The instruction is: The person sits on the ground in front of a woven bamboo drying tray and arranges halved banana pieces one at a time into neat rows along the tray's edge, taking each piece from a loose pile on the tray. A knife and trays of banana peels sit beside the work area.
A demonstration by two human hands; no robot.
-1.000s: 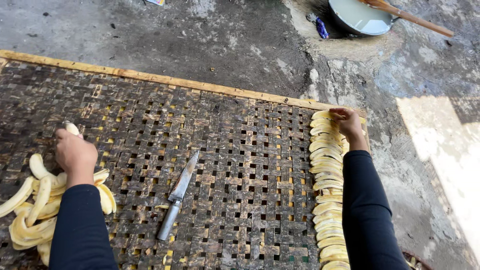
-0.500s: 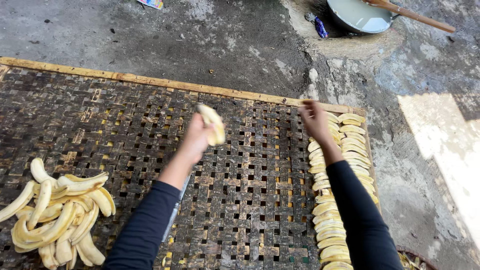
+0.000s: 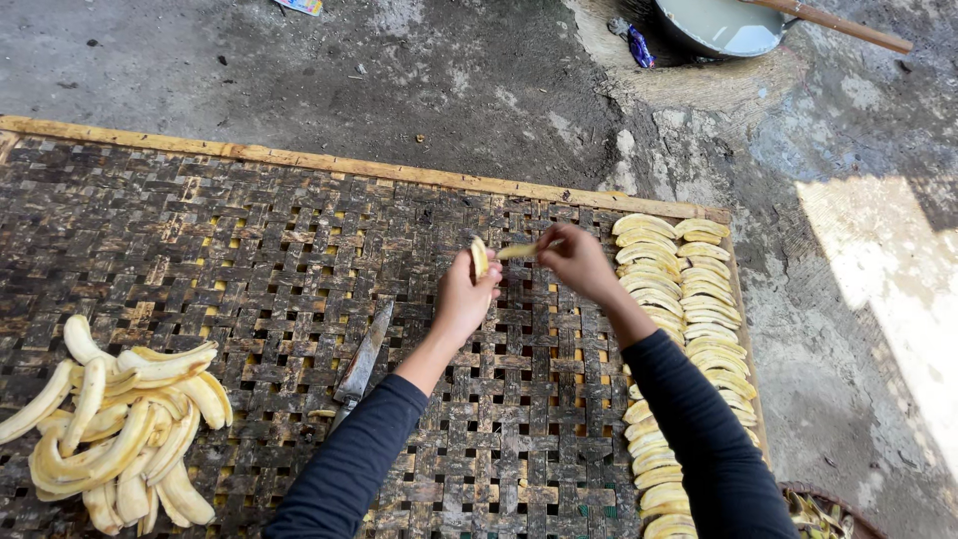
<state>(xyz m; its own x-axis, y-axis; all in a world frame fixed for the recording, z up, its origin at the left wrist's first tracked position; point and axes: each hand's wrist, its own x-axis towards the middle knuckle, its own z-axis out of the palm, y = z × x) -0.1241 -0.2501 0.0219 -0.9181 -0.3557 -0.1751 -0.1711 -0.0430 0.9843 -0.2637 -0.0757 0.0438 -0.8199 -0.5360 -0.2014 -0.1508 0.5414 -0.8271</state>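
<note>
Above the woven bamboo drying mat (image 3: 249,260), two hands split a peeled banana.
Left hand (image 3: 464,294) is clenched on one banana slice (image 3: 480,257); right hand (image 3: 576,258) pinches another slice (image 3: 516,251). Just right lie rows of laid slices (image 3: 679,289); a knife (image 3: 361,361) and a pile of peeled bananas (image 3: 115,419) rest leftward.

Woven mat (image 3: 249,260): dark split strips, rough and matt, edged by a pale wooden rail (image 3: 299,160).
Banana slices (image 3: 689,289): soft yellow flesh, smooth, faintly moist sheen.
Knife (image 3: 361,361): dull grey metal blade, worn.
Sleeves (image 3: 699,429): dark knitted cloth, matt.
Ground (image 3: 449,80): rough grey concrete, cracked.
Basin (image 3: 723,22): smooth, pale, glossy inside.
</note>
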